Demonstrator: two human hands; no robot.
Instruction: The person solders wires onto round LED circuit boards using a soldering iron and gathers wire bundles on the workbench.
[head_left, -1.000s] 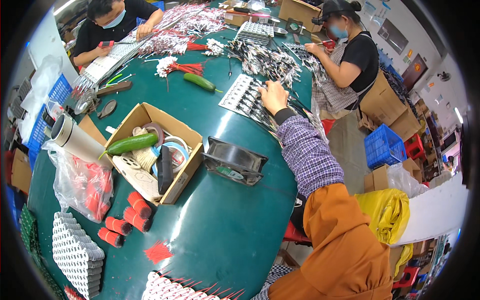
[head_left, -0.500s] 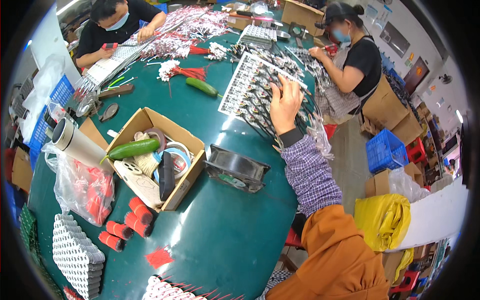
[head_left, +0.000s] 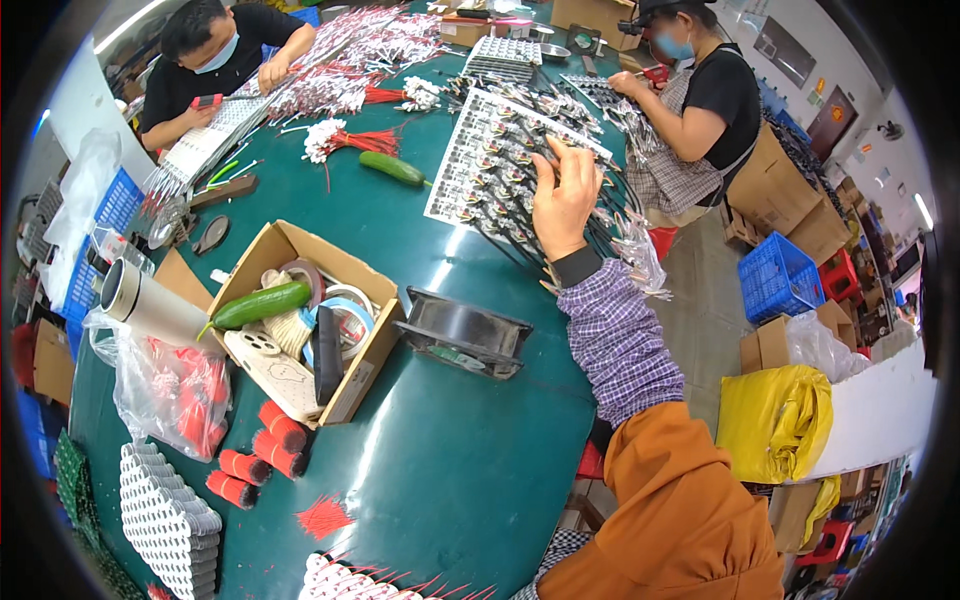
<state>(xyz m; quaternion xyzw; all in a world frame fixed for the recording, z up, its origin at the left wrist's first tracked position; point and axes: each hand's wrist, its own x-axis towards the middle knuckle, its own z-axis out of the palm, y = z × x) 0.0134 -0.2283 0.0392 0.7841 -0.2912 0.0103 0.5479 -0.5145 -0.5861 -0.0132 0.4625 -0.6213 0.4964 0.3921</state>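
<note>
Our R hand (head_left: 567,200): 1 o'clock, over white board (head_left: 470,165), prob. steadying black wires (head_left: 516,186); can't tell if grip's closed; L hand unseen.

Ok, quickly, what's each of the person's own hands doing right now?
Left hand: out of view, so it cannot be told.
Right hand: over the white panel with black wires, thumb and index finger apart; any grip cannot be told.
</note>
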